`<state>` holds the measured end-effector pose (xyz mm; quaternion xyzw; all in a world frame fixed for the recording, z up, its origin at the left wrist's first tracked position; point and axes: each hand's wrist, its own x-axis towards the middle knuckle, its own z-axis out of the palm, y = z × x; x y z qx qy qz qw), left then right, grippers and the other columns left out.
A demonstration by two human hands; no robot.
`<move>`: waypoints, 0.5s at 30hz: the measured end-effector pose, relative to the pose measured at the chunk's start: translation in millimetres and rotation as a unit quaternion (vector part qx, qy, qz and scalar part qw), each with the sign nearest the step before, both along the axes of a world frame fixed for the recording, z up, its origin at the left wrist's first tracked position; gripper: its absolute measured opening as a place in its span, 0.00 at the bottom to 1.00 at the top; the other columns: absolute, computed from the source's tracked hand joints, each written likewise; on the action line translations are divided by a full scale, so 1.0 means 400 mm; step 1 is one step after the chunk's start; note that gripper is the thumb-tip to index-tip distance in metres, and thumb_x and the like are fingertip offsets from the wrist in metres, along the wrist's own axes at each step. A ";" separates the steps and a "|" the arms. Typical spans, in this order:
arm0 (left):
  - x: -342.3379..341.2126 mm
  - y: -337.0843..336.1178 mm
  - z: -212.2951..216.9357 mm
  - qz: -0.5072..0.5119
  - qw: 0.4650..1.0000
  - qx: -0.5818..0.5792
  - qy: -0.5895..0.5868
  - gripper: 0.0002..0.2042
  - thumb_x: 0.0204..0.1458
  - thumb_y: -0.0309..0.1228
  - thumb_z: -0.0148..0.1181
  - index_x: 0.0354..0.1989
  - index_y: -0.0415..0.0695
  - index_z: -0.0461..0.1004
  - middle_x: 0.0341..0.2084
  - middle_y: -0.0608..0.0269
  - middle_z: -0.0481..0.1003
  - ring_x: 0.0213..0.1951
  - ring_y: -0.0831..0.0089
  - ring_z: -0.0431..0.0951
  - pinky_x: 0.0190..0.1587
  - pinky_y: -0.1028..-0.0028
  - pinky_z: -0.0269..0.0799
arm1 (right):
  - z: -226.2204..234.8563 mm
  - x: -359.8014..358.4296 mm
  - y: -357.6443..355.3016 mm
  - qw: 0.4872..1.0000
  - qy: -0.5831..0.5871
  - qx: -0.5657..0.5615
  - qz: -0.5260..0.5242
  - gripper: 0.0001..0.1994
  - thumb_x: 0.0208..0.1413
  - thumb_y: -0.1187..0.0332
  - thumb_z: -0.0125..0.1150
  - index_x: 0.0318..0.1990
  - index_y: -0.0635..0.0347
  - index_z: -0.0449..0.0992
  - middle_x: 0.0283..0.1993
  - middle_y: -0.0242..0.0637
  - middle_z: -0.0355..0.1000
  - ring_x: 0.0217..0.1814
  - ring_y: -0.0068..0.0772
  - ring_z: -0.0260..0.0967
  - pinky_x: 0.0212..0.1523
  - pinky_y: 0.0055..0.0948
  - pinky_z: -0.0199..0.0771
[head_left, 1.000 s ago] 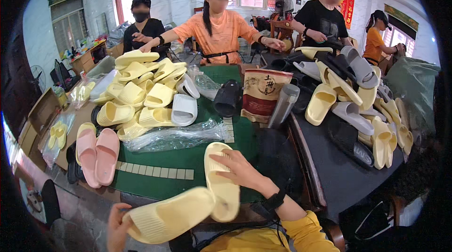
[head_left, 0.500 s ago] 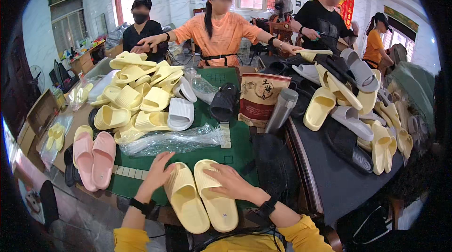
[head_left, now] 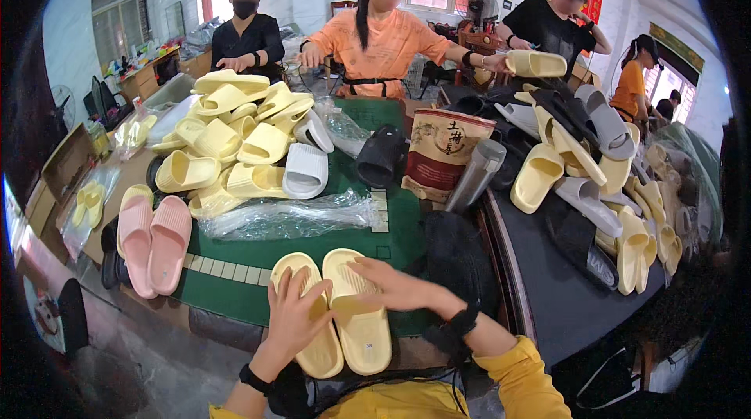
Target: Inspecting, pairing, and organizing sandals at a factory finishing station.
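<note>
A pair of pale yellow slippers stands side by side at the near edge of the table, toes pointing away from me. My left hand [head_left: 296, 314] lies across the left slipper [head_left: 321, 350], fingers spread over its ribbed strap. Over the strap of the right slipper [head_left: 366, 334] is my right hand [head_left: 397, 286], slightly blurred, its fingers stretched out flat. Neither hand is wrapped around a slipper. Just beyond the pair lies a bundle of clear plastic bags [head_left: 289, 218], and a pink pair of slippers [head_left: 168, 245] sits to the left.
A heap of yellow slippers [head_left: 227, 133] fills the far left of the green mat [head_left: 235, 251]. A brown-red pouch [head_left: 442, 154] and a steel flask [head_left: 476, 175] stand right of centre. Mixed slippers pile on the dark right table [head_left: 540, 325]. Across the table, a person in orange [head_left: 383, 43] holds a yellow slipper.
My left hand has moved from beside the left slipper onto its strap. My right hand stays over the right slipper. The person in orange has lifted a yellow slipper from the right pile.
</note>
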<state>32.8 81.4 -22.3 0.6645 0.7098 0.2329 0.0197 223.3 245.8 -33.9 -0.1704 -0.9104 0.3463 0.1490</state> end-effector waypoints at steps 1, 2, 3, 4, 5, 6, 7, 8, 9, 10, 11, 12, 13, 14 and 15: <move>-0.005 0.003 -0.003 -0.001 1.000 -0.009 0.030 0.29 0.46 0.46 0.66 0.59 0.59 0.67 0.61 0.54 0.57 0.65 0.46 0.52 0.63 0.41 0.43 | 0.016 0.012 0.052 0.996 -0.001 -0.092 0.014 0.26 0.62 0.57 0.51 0.62 0.63 0.63 0.66 0.53 0.57 0.68 0.48 0.55 0.65 0.40 0.57; -0.008 0.007 -0.006 -0.002 1.000 -0.010 0.025 0.29 0.46 0.46 0.66 0.59 0.59 0.67 0.61 0.54 0.57 0.65 0.46 0.52 0.63 0.41 0.43 | 0.025 0.013 0.100 0.992 0.111 -0.061 -0.028 0.21 0.62 0.59 0.51 0.56 0.63 0.70 0.56 0.50 0.70 0.59 0.42 0.67 0.59 0.33 0.65; -0.010 0.009 -0.008 -0.012 0.999 0.000 0.031 0.28 0.46 0.46 0.66 0.57 0.59 0.68 0.61 0.54 0.58 0.65 0.46 0.52 0.63 0.41 0.43 | 0.026 -0.002 0.149 0.980 0.138 -0.059 -0.133 0.16 0.61 0.62 0.50 0.50 0.63 0.74 0.46 0.46 0.76 0.48 0.41 0.74 0.51 0.32 0.71; -0.011 0.010 -0.008 -0.025 0.999 -0.003 0.039 0.26 0.46 0.46 0.65 0.56 0.60 0.69 0.61 0.54 0.58 0.65 0.46 0.52 0.64 0.42 0.44 | 0.026 -0.014 0.202 0.962 0.113 -0.063 -0.240 0.13 0.60 0.66 0.51 0.48 0.63 0.75 0.41 0.45 0.77 0.42 0.38 0.76 0.44 0.33 0.75; -0.012 0.010 -0.007 -0.024 0.999 0.008 0.039 0.26 0.46 0.46 0.65 0.56 0.60 0.69 0.61 0.54 0.58 0.65 0.46 0.52 0.64 0.42 0.44 | 0.015 -0.029 0.242 0.942 0.139 -0.093 -0.290 0.12 0.59 0.70 0.51 0.47 0.65 0.75 0.40 0.44 0.76 0.36 0.35 0.76 0.38 0.31 0.76; -0.012 0.009 -0.004 -0.041 0.999 0.013 0.018 0.25 0.48 0.46 0.64 0.55 0.60 0.69 0.60 0.54 0.59 0.64 0.44 0.53 0.62 0.39 0.45 | 0.006 -0.033 0.281 0.937 0.121 -0.105 -0.312 0.12 0.57 0.72 0.53 0.47 0.67 0.75 0.39 0.44 0.76 0.35 0.34 0.76 0.36 0.31 0.77; -0.015 0.012 0.000 -0.056 0.998 0.011 -0.003 0.23 0.49 0.46 0.63 0.55 0.61 0.69 0.60 0.53 0.59 0.63 0.42 0.53 0.61 0.36 0.45 | -0.013 -0.045 0.304 0.938 0.120 -0.093 -0.313 0.12 0.57 0.72 0.53 0.47 0.67 0.75 0.39 0.44 0.76 0.35 0.34 0.76 0.36 0.31 0.77; -0.022 0.009 0.006 -0.063 0.998 -0.001 -0.002 0.23 0.51 0.45 0.61 0.56 0.58 0.68 0.60 0.52 0.60 0.63 0.44 0.55 0.63 0.42 0.47 | -0.032 -0.057 0.325 0.929 0.113 -0.111 -0.335 0.12 0.56 0.71 0.54 0.46 0.67 0.75 0.39 0.45 0.76 0.34 0.34 0.76 0.36 0.31 0.78; -0.035 0.016 0.012 -0.064 0.998 0.001 0.000 0.23 0.51 0.45 0.61 0.56 0.58 0.68 0.60 0.52 0.60 0.63 0.44 0.55 0.63 0.42 0.47 | -0.051 -0.066 0.343 0.912 0.093 -0.145 -0.372 0.12 0.56 0.71 0.56 0.46 0.67 0.75 0.39 0.45 0.76 0.33 0.34 0.77 0.35 0.32 0.78; -0.055 0.021 0.019 -0.096 0.992 -0.016 -0.075 0.24 0.52 0.45 0.59 0.58 0.55 0.67 0.59 0.50 0.62 0.63 0.45 0.56 0.63 0.46 0.48 | -0.069 -0.076 0.358 0.911 0.080 -0.142 -0.379 0.12 0.54 0.70 0.59 0.44 0.67 0.76 0.37 0.45 0.77 0.33 0.33 0.77 0.34 0.32 0.79; -0.077 0.027 0.023 -0.128 0.979 -0.034 -0.152 0.25 0.53 0.45 0.58 0.59 0.51 0.66 0.59 0.49 0.63 0.63 0.47 0.57 0.64 0.50 0.49 | -0.087 -0.079 0.365 0.914 0.109 -0.167 -0.354 0.10 0.53 0.71 0.59 0.40 0.68 0.77 0.36 0.45 0.77 0.32 0.34 0.77 0.34 0.31 0.79; -0.114 0.048 0.027 -0.155 0.962 -0.050 -0.218 0.26 0.56 0.43 0.55 0.60 0.45 0.64 0.59 0.47 0.64 0.63 0.49 0.59 0.65 0.55 0.51 | -0.101 -0.085 0.375 0.920 0.101 -0.128 -0.357 0.09 0.53 0.72 0.61 0.39 0.67 0.77 0.33 0.42 0.76 0.31 0.29 0.76 0.33 0.28 0.79; -0.154 0.074 0.029 -0.125 0.980 -0.033 -0.152 0.26 0.56 0.43 0.54 0.61 0.43 0.63 0.59 0.47 0.64 0.63 0.48 0.59 0.65 0.55 0.51 | -0.113 -0.089 0.380 0.917 0.087 -0.137 -0.364 0.08 0.52 0.73 0.62 0.38 0.67 0.77 0.30 0.39 0.76 0.29 0.25 0.75 0.31 0.25 0.79; -0.195 0.102 0.026 -0.094 0.992 -0.017 -0.086 0.26 0.57 0.43 0.54 0.61 0.42 0.63 0.59 0.47 0.64 0.63 0.48 0.59 0.65 0.55 0.51 | -0.122 -0.092 0.382 0.919 0.080 -0.119 -0.368 0.08 0.52 0.73 0.62 0.38 0.67 0.77 0.30 0.39 0.76 0.29 0.25 0.75 0.31 0.25 0.79; -0.239 0.126 0.022 -0.066 0.997 0.013 -0.048 0.25 0.58 0.43 0.52 0.61 0.42 0.63 0.61 0.47 0.62 0.64 0.49 0.57 0.65 0.53 0.50 | -0.128 -0.094 0.383 0.923 0.080 -0.092 -0.365 0.07 0.52 0.72 0.61 0.37 0.67 0.76 0.30 0.39 0.76 0.28 0.25 0.74 0.30 0.25 0.78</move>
